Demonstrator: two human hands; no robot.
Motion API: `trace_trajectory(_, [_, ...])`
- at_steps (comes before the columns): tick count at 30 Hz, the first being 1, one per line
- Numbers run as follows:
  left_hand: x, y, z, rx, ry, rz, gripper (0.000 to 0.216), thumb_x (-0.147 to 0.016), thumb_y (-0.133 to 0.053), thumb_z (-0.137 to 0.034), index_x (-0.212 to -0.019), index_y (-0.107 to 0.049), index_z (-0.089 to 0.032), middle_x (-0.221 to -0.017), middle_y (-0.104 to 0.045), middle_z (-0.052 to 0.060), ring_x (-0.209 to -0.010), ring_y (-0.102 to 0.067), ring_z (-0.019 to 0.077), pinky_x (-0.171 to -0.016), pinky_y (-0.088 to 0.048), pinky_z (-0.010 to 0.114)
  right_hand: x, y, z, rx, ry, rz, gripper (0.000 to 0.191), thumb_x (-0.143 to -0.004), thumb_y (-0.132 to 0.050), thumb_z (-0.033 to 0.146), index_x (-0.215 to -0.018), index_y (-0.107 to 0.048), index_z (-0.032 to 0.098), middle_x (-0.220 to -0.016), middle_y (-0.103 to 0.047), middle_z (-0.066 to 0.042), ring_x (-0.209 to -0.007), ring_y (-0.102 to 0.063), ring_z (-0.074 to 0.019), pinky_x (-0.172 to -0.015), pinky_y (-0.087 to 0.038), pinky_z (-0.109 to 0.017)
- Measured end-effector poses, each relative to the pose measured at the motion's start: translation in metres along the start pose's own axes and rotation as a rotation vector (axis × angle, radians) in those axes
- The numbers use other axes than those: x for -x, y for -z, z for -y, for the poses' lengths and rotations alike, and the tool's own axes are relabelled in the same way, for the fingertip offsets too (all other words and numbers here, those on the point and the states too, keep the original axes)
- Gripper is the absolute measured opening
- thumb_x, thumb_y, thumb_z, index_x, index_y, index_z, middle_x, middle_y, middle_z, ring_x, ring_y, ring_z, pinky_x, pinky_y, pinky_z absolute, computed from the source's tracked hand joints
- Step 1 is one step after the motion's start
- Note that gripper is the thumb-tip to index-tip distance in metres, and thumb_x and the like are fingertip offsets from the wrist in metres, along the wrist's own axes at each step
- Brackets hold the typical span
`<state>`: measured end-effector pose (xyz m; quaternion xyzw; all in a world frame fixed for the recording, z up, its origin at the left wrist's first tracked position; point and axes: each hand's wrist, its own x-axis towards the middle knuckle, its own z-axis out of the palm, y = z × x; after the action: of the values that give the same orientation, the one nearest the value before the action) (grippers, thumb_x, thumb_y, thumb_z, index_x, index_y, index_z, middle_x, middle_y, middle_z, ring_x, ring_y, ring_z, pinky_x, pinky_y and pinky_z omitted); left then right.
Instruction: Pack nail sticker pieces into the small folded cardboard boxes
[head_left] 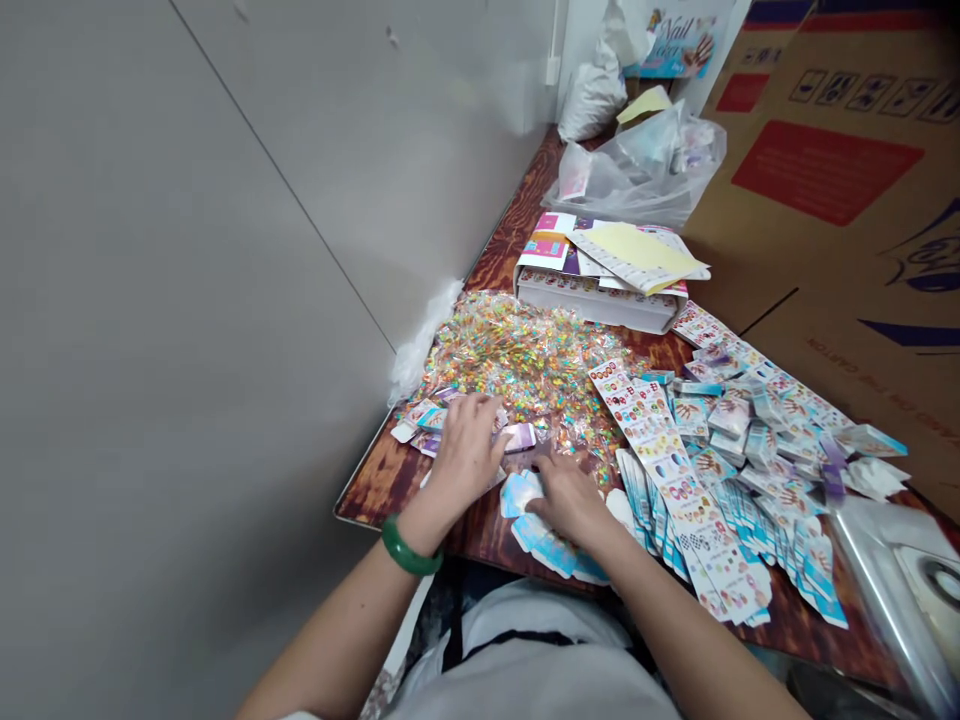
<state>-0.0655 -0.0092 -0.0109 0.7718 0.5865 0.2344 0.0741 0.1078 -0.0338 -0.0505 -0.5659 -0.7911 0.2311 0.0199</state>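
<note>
Light shirt (525, 665) nearest camera, bare forearms reaching up past it to the dark red wood-grain table (375, 490). Hands apart, each at its own pile. Left hand (471, 450), green bangle (409, 548) at the wrist, is palm down, fingers bent, over small cartons (427, 415) near the table's left edge; purple-and-white carton (519, 437) sticks out just beside it. Fingertips and underside hidden, can't tell if it grips anything. Right hand (568, 497) has thumb and forefinger parted, thumb at the fanned blue flat cartons (547, 545) by the front edge. Heap of small clear packets with colourful bits (517, 350) lies just beyond both hands. To the right: long sticker sheets (667, 480) over more blue flat pieces, and a pile of assembled small boxes (750, 420).
</note>
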Motion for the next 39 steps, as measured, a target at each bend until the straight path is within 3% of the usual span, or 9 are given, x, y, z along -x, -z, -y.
trace_trajectory(4, [0.010,-0.011,-0.018,0.199,-0.191,0.204,0.040,-0.078,-0.049,-0.011,-0.117,-0.049,-0.020,-0.112,-0.052,0.008,-0.108,-0.046,0.0216,-0.095,-0.040,0.039,-0.007,-0.004,-0.010,-0.146,-0.036,-0.050,0.021,-0.067,-0.064,0.020,-0.086,-0.061,0.015,-0.093,-0.062,-0.010,-0.091,-0.056,-0.0248,-0.079,-0.039,-0.034])
trace_trajectory(9, [0.023,-0.024,-0.022,0.222,-0.333,0.438,0.069,-0.069,-0.046,-0.005,-0.134,-0.034,-0.024,-0.135,-0.042,0.008,-0.128,-0.032,0.0263,-0.103,-0.031,0.047,-0.011,0.007,-0.027,-0.655,-0.181,-0.121,0.005,-0.063,-0.061,0.018,-0.068,-0.060,0.017,-0.063,-0.061,-0.001,-0.063,-0.055,-0.0170,-0.064,-0.041,-0.030])
trace_trajectory(12, [0.026,-0.027,-0.022,0.219,-0.341,0.469,0.079,-0.069,-0.044,-0.006,-0.141,-0.018,-0.026,-0.144,-0.032,0.008,-0.133,-0.025,0.0278,-0.104,-0.026,0.052,-0.009,0.022,-0.031,-0.881,-0.208,-0.080,0.011,-0.066,-0.061,0.026,-0.071,-0.061,0.016,-0.059,-0.062,0.001,-0.057,-0.056,-0.0146,-0.057,-0.043,-0.027])
trace_trajectory(17, [0.017,-0.023,-0.034,0.299,-0.339,0.437,0.088,-0.063,-0.045,-0.004,-0.142,-0.011,-0.022,-0.137,-0.039,0.012,-0.124,-0.038,0.0260,-0.100,-0.034,0.046,-0.004,0.049,-0.025,-1.314,-0.160,0.055,0.016,-0.061,-0.069,0.028,-0.069,-0.066,0.014,-0.066,-0.067,0.000,-0.060,-0.059,-0.0132,-0.060,-0.045,-0.026])
trace_trajectory(22, [0.007,-0.021,-0.046,0.235,-0.165,0.295,0.080,-0.062,-0.044,-0.001,-0.137,-0.024,-0.018,-0.108,-0.049,0.011,-0.102,-0.048,0.0248,-0.087,-0.043,0.041,0.002,0.066,-0.021,-1.386,-0.174,-0.082,0.030,-0.062,-0.073,0.032,-0.086,-0.068,0.016,-0.071,-0.069,-0.001,-0.059,-0.060,-0.0125,-0.058,-0.047,-0.025])
trace_trajectory(26, [0.002,-0.018,-0.048,0.146,-0.048,0.191,0.058,-0.064,-0.047,-0.004,-0.120,-0.041,-0.017,-0.104,-0.048,0.009,-0.099,-0.046,0.0241,-0.086,-0.042,0.039,0.012,0.075,-0.021,-1.381,-0.198,-0.028,0.033,-0.062,-0.071,0.029,-0.092,-0.064,0.016,-0.064,-0.066,0.001,-0.045,-0.054,-0.0087,-0.044,-0.042,-0.020])
trace_trajectory(29, [0.001,-0.015,-0.052,0.074,-0.085,0.170,0.058,-0.067,-0.052,-0.011,-0.123,-0.038,-0.017,-0.110,-0.048,0.010,-0.103,-0.044,0.0271,-0.091,-0.037,0.044,0.015,0.077,-0.019,-1.262,-0.227,-0.025,0.018,-0.062,-0.067,0.024,-0.077,-0.063,0.015,-0.051,-0.060,0.003,-0.040,-0.051,-0.0081,-0.039,-0.038,-0.018])
trace_trajectory(33, [0.001,-0.011,-0.060,0.067,-0.226,0.173,0.061,-0.071,-0.053,-0.013,-0.128,-0.031,-0.020,-0.118,-0.049,0.010,-0.111,-0.042,0.0278,-0.098,-0.030,0.047,0.010,0.071,-0.020,-1.181,-0.184,-0.093,0.010,-0.063,-0.062,0.023,-0.072,-0.061,0.018,-0.051,-0.059,0.005,-0.042,-0.053,-0.0098,-0.044,-0.045,-0.022])
trace_trajectory(39, [-0.003,-0.014,-0.060,0.079,-0.247,0.224,0.045,-0.072,-0.058,-0.015,-0.114,-0.041,-0.021,-0.108,-0.055,0.008,-0.105,-0.050,0.0269,-0.088,-0.040,0.042,0.005,0.063,-0.028,-1.101,-0.152,-0.148,0.009,-0.063,-0.063,0.023,-0.068,-0.059,0.017,-0.050,-0.054,0.006,-0.039,-0.048,-0.0086,-0.037,-0.040,-0.021])
